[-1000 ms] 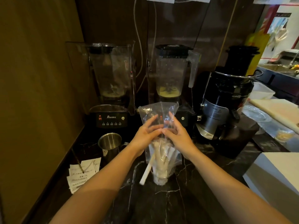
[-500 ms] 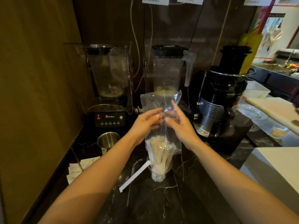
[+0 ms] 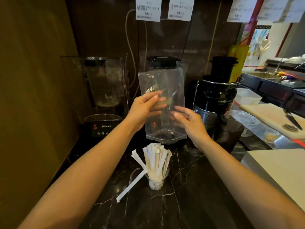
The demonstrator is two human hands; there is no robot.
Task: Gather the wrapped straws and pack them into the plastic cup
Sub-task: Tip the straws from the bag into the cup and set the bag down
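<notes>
A clear plastic cup (image 3: 156, 184) stands on the black marble counter, packed with a bundle of white wrapped straws (image 3: 156, 158) that fan out above its rim. One more wrapped straw (image 3: 130, 185) lies on the counter, leaning against the cup's left side. Above the cup, both hands hold an empty clear plastic bag (image 3: 163, 103) upright. My left hand (image 3: 146, 108) pinches the bag's left side. My right hand (image 3: 188, 121) touches its right side with fingers spread.
Two blenders (image 3: 104, 96) (image 3: 162, 66) stand at the back, a black juicer (image 3: 217, 96) to the right. A cutting board with a knife (image 3: 292, 119) lies far right, a white box (image 3: 277, 169) at the near right. A wooden wall closes the left.
The bag has been lifted straight up off the straws. The straws stayed in the cup and now stand uncovered. The loose straw has slid down onto the counter.
</notes>
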